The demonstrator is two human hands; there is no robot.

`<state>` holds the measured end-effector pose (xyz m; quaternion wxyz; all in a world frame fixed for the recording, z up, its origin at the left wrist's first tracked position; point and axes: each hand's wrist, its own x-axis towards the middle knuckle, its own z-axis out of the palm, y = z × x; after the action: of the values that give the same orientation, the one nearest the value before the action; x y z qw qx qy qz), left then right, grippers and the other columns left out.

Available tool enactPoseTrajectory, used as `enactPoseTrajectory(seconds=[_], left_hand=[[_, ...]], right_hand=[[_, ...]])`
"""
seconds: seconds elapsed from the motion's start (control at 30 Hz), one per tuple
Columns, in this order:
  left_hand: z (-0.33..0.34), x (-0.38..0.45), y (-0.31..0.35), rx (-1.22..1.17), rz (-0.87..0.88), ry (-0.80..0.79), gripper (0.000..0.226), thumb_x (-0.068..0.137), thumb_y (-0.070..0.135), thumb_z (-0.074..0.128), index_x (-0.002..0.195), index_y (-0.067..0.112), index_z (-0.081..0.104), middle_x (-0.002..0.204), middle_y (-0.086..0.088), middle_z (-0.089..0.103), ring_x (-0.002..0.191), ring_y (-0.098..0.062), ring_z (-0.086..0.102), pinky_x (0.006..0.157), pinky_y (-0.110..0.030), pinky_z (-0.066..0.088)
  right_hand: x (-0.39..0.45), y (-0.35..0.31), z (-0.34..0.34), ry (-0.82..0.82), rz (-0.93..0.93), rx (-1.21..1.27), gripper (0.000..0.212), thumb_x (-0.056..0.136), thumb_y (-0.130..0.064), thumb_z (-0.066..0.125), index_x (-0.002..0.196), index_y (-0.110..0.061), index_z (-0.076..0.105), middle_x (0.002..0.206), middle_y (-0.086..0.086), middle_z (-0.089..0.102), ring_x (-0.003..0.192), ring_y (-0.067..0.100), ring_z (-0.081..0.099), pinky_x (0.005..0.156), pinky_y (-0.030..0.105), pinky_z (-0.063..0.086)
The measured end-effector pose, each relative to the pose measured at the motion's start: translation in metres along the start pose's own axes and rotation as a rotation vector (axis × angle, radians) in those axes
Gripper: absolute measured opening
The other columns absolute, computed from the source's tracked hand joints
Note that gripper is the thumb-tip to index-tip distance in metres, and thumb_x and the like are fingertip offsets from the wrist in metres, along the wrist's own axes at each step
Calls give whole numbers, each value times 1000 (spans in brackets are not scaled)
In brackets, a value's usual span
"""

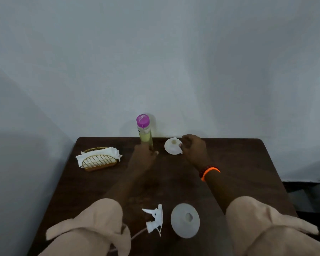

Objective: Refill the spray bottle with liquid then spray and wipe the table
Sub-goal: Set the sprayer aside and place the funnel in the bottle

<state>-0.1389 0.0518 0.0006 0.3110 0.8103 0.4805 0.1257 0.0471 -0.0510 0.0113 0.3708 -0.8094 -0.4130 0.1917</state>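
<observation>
A tall clear bottle (145,134) with a purple cap and yellow-green liquid stands at the table's back edge. My left hand (144,157) grips it near its base. Just to its right lies a small white funnel (172,147), and my right hand (193,146) pinches the funnel's rim. Near the front edge stands the translucent spray bottle (185,220), seen from above with its neck open. The white trigger spray head (155,219) lies on its side left of that bottle, its thin tube trailing toward my left sleeve.
A gold wire holder (99,161) with white paper napkins sits at the back left of the dark brown table (238,163). A pale wall rises directly behind the table. An orange and a dark beaded bracelet (209,172) circle my right wrist.
</observation>
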Motion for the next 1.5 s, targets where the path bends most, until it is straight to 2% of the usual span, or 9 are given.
enactPoseTrajectory(seconds=[0.1,0.2,0.33,0.4,0.5,0.63,0.8,1.1,1.5], left_hand=[[44,13,-2,-2,60,-62,13,96,18,60,99,7,66,94,-9,69,89,-24,67,73,-35,52],[73,27,6,-89,85,-55,13,98,13,56,99,6,67,98,-10,72,93,-25,69,74,-25,44],[90,42,17,-119,-21,49,43,97,32,50,117,-3,65,116,-23,70,109,-38,66,93,-42,51],[93,48,23,-74,-14,129,34,97,20,53,119,-4,63,115,-27,70,106,-44,68,90,-43,56],[88,57,24,-61,-4,45,28,101,11,50,124,1,64,119,-23,69,111,-38,64,96,-43,50],[76,45,24,-211,-37,118,19,98,12,59,100,3,75,95,-16,77,90,-32,71,79,-40,55],[24,-20,53,-418,-107,39,15,94,13,69,104,3,76,77,-3,75,66,-12,74,63,-22,62],[-51,-179,84,-571,-109,20,10,88,20,77,78,20,80,63,5,76,56,-10,73,57,-19,59],[-36,-218,73,-651,-198,-68,11,88,15,77,78,20,79,63,-1,77,57,-17,75,57,-26,62]], right_hand=[[20,25,9,-64,38,-98,23,85,-3,71,108,3,73,109,23,72,105,36,67,94,44,52],[31,47,19,-115,43,-140,14,85,-3,68,94,5,76,98,23,75,96,37,68,86,41,53],[38,66,31,-156,44,-102,16,90,-5,65,95,0,79,99,17,77,94,31,70,87,39,54],[41,74,37,-165,46,-85,15,90,-11,67,95,-4,79,98,14,78,93,29,71,87,40,55],[42,77,44,-140,93,-43,20,89,-15,68,104,-9,79,108,11,77,102,27,70,94,39,55],[30,72,29,3,136,23,22,88,-12,70,108,-8,78,109,12,77,105,27,70,96,39,55],[-22,31,-32,37,149,190,16,87,-10,74,102,-11,80,94,6,80,81,16,76,82,39,63],[-180,-41,-106,-112,204,397,16,90,-7,71,101,-15,79,88,-5,80,77,11,76,67,25,63],[-231,-32,-97,-84,295,427,19,91,-4,69,97,-19,79,84,-7,80,74,10,77,62,18,59]])
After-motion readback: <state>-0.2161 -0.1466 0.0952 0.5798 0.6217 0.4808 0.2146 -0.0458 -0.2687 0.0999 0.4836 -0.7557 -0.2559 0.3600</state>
